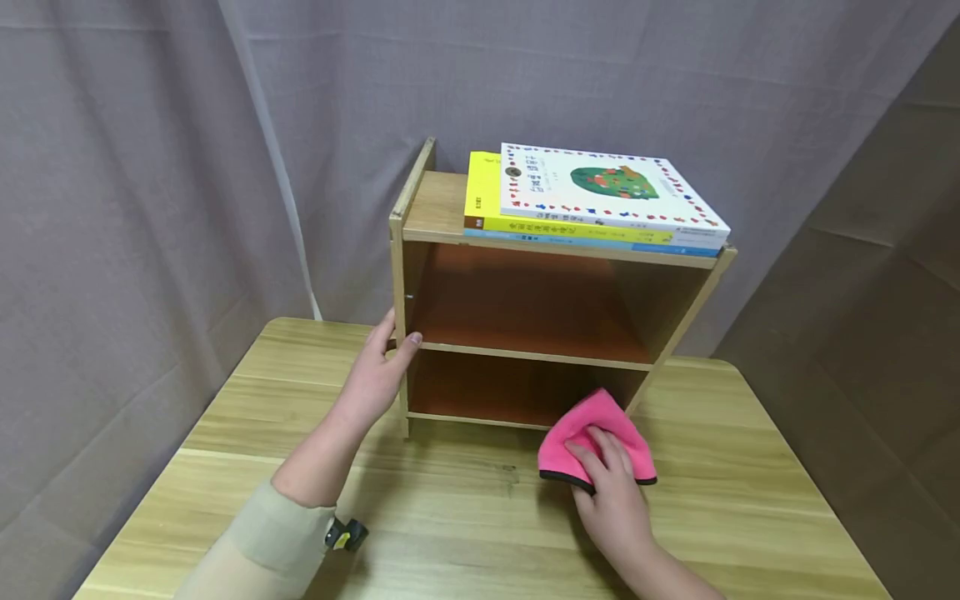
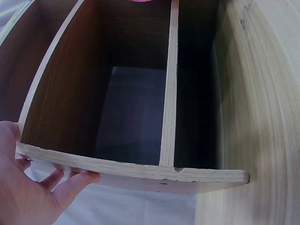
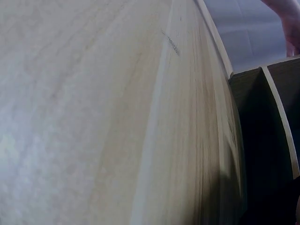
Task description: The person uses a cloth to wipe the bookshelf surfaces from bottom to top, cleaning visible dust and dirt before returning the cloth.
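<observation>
A small wooden shelf [image 1: 525, 356] stands on the table. My left hand [image 1: 375, 375] grips its left side panel, the thumb on the front edge and the fingers along the outer face; in the left wrist view, the left hand [image 2: 33, 183] shows at the panel's edge. My right hand [image 1: 611, 492] holds a pink cloth [image 1: 600, 417] with dark edging in front of the shelf's lower right corner. In the right wrist view the right hand and cloth are barely visible; part of the shelf [image 3: 279, 103] shows at the right.
A white book [image 1: 540, 196] lies on a yellow book [image 1: 480, 183] and a blue one [image 1: 555, 240] atop the shelf. Below is a wood-grain table [image 1: 450, 517], with a grey curtain [image 1: 360, 100] behind. A strap with a black fitting [image 1: 347, 535] sits by the left sleeve.
</observation>
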`<act>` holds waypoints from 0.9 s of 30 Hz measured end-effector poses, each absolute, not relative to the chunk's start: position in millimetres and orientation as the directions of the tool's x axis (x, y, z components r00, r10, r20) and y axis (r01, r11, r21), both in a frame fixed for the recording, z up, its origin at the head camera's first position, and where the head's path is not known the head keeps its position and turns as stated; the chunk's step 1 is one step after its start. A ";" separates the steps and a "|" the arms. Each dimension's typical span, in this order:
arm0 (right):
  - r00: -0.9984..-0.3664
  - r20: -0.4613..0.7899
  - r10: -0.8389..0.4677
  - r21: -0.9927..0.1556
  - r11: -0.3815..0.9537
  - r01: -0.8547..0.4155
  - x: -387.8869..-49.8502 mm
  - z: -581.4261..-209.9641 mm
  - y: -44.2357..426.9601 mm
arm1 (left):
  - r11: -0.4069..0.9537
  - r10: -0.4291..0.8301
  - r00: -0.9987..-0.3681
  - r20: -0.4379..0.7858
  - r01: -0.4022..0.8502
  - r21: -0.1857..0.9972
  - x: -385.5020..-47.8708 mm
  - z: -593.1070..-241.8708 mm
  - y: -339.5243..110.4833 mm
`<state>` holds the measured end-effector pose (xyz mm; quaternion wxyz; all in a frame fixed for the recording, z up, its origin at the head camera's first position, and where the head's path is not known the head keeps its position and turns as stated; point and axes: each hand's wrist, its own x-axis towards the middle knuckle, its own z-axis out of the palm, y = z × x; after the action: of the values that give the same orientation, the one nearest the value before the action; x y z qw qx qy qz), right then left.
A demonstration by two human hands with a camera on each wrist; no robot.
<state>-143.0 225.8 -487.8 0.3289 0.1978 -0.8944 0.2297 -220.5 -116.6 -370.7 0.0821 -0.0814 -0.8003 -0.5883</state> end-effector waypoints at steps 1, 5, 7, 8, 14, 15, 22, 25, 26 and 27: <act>-0.703 0.676 -0.219 -0.260 0.822 -0.506 -143.2 -488.5 226.0 | 0.296 0.036 -0.974 0.223 0.224 0.929 -220.5 -370.4 -115.8; -0.698 0.660 -0.278 -0.184 0.841 -0.509 -142.8 -490.7 227.9 | 0.294 0.049 -0.976 0.211 0.216 0.931 -220.5 -369.3 -112.7; -0.699 0.646 -0.307 -0.153 0.845 -0.512 -144.0 -491.5 229.6 | 0.290 0.053 -0.976 0.210 0.217 0.932 -220.4 -368.7 -112.0; -0.699 0.639 -0.320 -0.140 0.846 -0.515 -145.1 -491.7 230.3 | 0.292 0.052 -0.976 0.210 0.216 0.932 -220.4 -369.0 -112.2; -0.682 0.618 -0.391 -0.066 0.838 -0.541 -153.4 -494.1 233.4 | 0.297 0.036 -0.971 0.236 0.236 0.925 -220.0 -370.7 -117.0; -0.677 0.620 -0.397 -0.056 0.838 -0.543 -154.2 -494.7 233.8 | 0.295 0.037 -0.970 0.242 0.242 0.924 -220.0 -370.7 -117.6; -0.654 0.635 -0.410 -0.006 0.845 -0.535 -158.4 -498.3 236.5 | 0.294 0.046 -0.968 0.249 0.251 0.922 -220.4 -369.1 -117.7; -0.651 0.636 -0.415 0.006 0.846 -0.533 -159.6 -498.3 237.3 | 0.294 0.046 -0.969 0.244 0.246 0.923 -220.7 -369.2 -117.3; -0.650 0.636 -0.416 0.011 0.847 -0.532 -159.9 -498.5 237.7 | 0.294 0.048 -0.969 0.243 0.246 0.923 -220.8 -369.3 -117.1; -0.652 0.633 -0.418 0.014 0.848 -0.530 -160.3 -498.5 238.1 | 0.293 0.049 -0.969 0.242 0.245 0.924 -220.5 -369.2 -117.0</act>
<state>-160.3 238.1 -498.5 0.3251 0.2619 -0.9046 0.0864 -220.5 -117.0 -369.2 0.0837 -0.0919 -0.7997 -0.5873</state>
